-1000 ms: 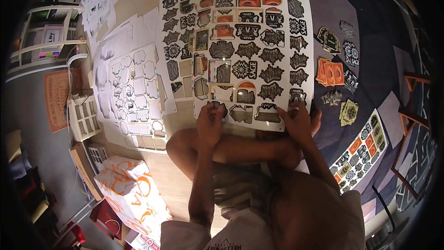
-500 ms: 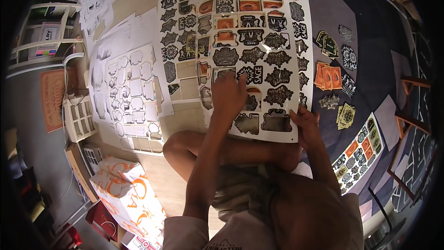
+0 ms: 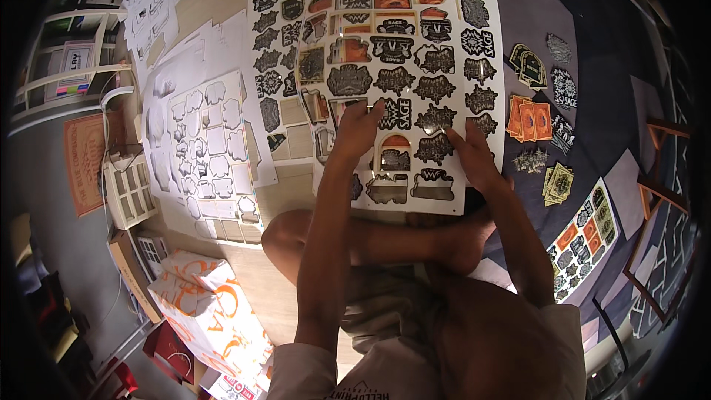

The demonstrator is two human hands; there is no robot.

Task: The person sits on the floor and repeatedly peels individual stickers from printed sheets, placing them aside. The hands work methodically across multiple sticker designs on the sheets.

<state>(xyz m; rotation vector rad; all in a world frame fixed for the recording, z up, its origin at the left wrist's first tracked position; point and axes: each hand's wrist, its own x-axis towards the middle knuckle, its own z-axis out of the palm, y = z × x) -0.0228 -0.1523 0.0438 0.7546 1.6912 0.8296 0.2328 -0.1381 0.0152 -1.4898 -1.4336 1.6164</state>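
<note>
A white sheet of die-cut stickers (image 3: 415, 111), with black, orange and green designs and several cut-out gaps, lies tilted over my crossed legs. My left hand (image 3: 357, 137) rests on its middle, the fingers curled and pinching at a sticker there; the exact grip is partly hidden. At the sheet's right edge, my right hand (image 3: 480, 159) holds on, thumb on top and fingers underneath. Further sticker sheets (image 3: 474, 52) lie beneath and beyond it.
Sorted sticker piles lie at the right: green arched ones (image 3: 527, 67), orange cards (image 3: 529, 118) and yellow-green ones (image 3: 558, 181). Another sticker sheet (image 3: 589, 241) is nearer. White waste sheets (image 3: 211, 155) lie left, beside a white and orange bag (image 3: 211, 304) and a small shelf (image 3: 127, 187).
The held sheet has shifted slightly left and away from me. My right hand has moved up its right edge from the near corner, while my left hand stays close to the same spot.
</note>
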